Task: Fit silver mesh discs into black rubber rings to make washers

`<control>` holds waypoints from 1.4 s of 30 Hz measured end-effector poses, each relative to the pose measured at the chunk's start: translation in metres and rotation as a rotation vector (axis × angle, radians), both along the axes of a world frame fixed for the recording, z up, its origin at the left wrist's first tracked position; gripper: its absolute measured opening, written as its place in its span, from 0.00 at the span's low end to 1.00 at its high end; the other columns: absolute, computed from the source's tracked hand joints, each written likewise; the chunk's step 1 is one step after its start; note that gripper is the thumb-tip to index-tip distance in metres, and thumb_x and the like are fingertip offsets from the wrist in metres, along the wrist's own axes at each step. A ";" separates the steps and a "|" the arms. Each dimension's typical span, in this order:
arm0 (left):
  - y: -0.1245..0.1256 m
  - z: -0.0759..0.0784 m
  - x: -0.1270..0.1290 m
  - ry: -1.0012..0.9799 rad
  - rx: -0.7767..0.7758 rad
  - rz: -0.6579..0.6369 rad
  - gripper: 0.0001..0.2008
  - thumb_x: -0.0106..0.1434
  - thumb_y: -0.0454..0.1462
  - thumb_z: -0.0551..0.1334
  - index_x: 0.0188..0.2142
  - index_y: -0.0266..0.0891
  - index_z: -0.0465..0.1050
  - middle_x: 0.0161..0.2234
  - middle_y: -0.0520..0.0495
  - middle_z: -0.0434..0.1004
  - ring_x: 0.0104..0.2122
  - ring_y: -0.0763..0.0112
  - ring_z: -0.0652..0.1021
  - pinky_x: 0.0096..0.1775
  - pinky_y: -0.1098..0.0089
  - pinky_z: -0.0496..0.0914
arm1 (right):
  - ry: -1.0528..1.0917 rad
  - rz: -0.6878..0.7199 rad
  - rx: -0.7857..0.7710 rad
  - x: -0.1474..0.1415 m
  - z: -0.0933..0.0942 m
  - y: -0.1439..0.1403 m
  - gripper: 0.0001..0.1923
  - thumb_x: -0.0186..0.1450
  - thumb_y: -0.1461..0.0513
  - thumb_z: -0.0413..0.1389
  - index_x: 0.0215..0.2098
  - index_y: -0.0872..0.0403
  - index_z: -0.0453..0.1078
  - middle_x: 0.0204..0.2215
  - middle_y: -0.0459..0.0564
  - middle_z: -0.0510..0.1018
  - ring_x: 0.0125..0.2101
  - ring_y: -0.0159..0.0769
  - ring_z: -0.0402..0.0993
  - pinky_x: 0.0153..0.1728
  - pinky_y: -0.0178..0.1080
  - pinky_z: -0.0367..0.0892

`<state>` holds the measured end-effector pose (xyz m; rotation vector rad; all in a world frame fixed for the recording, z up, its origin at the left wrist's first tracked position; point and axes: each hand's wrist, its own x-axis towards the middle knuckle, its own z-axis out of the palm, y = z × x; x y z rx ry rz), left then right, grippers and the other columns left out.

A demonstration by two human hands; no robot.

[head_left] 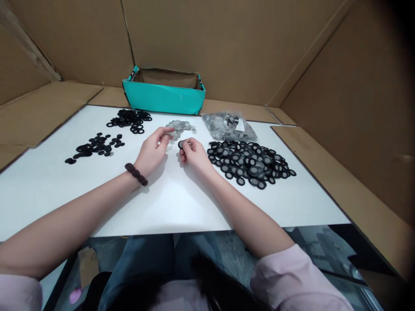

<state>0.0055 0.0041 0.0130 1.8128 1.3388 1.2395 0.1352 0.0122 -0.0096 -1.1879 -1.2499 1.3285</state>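
Centre of frame: right hand point(193, 152) pinches a small black ring point(180, 144) at its fingertips, just above the white worktop point(168, 203). Left hand point(154, 150) – fingers extended, tips touching the grey disc pile point(180, 128) – rests beside it; whether it grips a disc cannot be told. Right of centre: a large heap of assembled rings point(251, 163). Upper left: two scatters of black rings point(129, 118). Behind: clear bag of discs point(228, 126), teal box point(164, 96).
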 end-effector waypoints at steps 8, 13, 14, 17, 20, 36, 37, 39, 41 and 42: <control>0.000 0.013 -0.008 0.033 0.118 0.075 0.09 0.45 0.27 0.47 0.15 0.40 0.58 0.15 0.53 0.59 0.19 0.73 0.62 0.25 0.69 0.57 | -0.079 0.004 0.062 0.003 0.008 -0.002 0.09 0.62 0.67 0.50 0.24 0.56 0.60 0.11 0.36 0.60 0.12 0.21 0.56 0.14 0.27 0.55; 0.001 0.015 -0.010 0.016 0.111 0.111 0.08 0.44 0.27 0.47 0.15 0.40 0.56 0.16 0.53 0.59 0.20 0.73 0.62 0.26 0.69 0.56 | -0.069 0.026 0.092 0.004 0.008 -0.003 0.10 0.60 0.64 0.53 0.22 0.57 0.61 0.12 0.37 0.62 0.12 0.21 0.57 0.15 0.26 0.56; 0.002 0.014 -0.010 0.006 0.108 0.117 0.08 0.44 0.28 0.47 0.16 0.40 0.56 0.16 0.53 0.59 0.20 0.73 0.61 0.26 0.69 0.57 | -0.044 0.035 0.064 0.004 0.008 -0.003 0.09 0.60 0.65 0.53 0.23 0.56 0.62 0.13 0.38 0.65 0.13 0.21 0.59 0.15 0.26 0.58; 0.004 0.012 -0.011 -0.016 0.095 0.126 0.07 0.45 0.28 0.47 0.16 0.40 0.56 0.16 0.53 0.59 0.20 0.73 0.61 0.26 0.70 0.57 | 0.035 0.082 -0.030 0.002 0.009 -0.004 0.06 0.60 0.66 0.52 0.25 0.56 0.62 0.18 0.42 0.72 0.15 0.24 0.67 0.19 0.28 0.64; 0.007 0.008 -0.012 -0.013 0.086 0.114 0.08 0.45 0.28 0.47 0.17 0.40 0.57 0.17 0.53 0.59 0.20 0.73 0.61 0.25 0.70 0.56 | 0.032 0.102 -0.008 0.002 0.011 -0.005 0.04 0.60 0.66 0.52 0.26 0.57 0.64 0.18 0.43 0.72 0.16 0.24 0.68 0.20 0.28 0.65; 0.007 0.006 -0.010 0.008 0.032 0.067 0.08 0.45 0.28 0.47 0.17 0.40 0.60 0.17 0.53 0.60 0.21 0.73 0.62 0.26 0.69 0.56 | -0.032 0.166 0.190 0.003 0.009 -0.004 0.04 0.59 0.66 0.50 0.28 0.57 0.65 0.17 0.40 0.65 0.17 0.23 0.61 0.21 0.28 0.60; 0.008 0.006 -0.011 0.010 0.030 0.072 0.08 0.45 0.28 0.47 0.17 0.40 0.60 0.17 0.53 0.60 0.21 0.73 0.62 0.26 0.69 0.56 | -0.033 0.173 0.177 0.003 0.010 -0.004 0.04 0.59 0.67 0.50 0.28 0.57 0.66 0.17 0.40 0.66 0.17 0.23 0.61 0.21 0.28 0.60; 0.008 0.005 -0.011 0.011 0.023 0.072 0.09 0.45 0.28 0.48 0.17 0.40 0.60 0.17 0.53 0.60 0.21 0.73 0.62 0.26 0.69 0.56 | -0.039 0.183 0.154 0.003 0.011 -0.006 0.04 0.59 0.67 0.50 0.28 0.57 0.66 0.17 0.41 0.67 0.17 0.23 0.62 0.21 0.28 0.60; 0.008 0.005 -0.011 0.005 0.015 0.070 0.09 0.45 0.28 0.48 0.17 0.40 0.60 0.17 0.52 0.60 0.20 0.72 0.62 0.26 0.68 0.56 | -0.046 0.188 0.137 0.003 0.012 -0.007 0.03 0.58 0.67 0.50 0.28 0.57 0.66 0.17 0.41 0.68 0.17 0.24 0.64 0.21 0.28 0.61; 0.008 0.005 -0.011 0.003 0.013 0.070 0.09 0.45 0.28 0.48 0.17 0.41 0.60 0.17 0.52 0.61 0.20 0.72 0.62 0.26 0.68 0.56 | -0.051 0.188 0.131 0.004 0.012 -0.008 0.03 0.58 0.67 0.50 0.28 0.57 0.66 0.18 0.42 0.69 0.17 0.24 0.64 0.21 0.29 0.61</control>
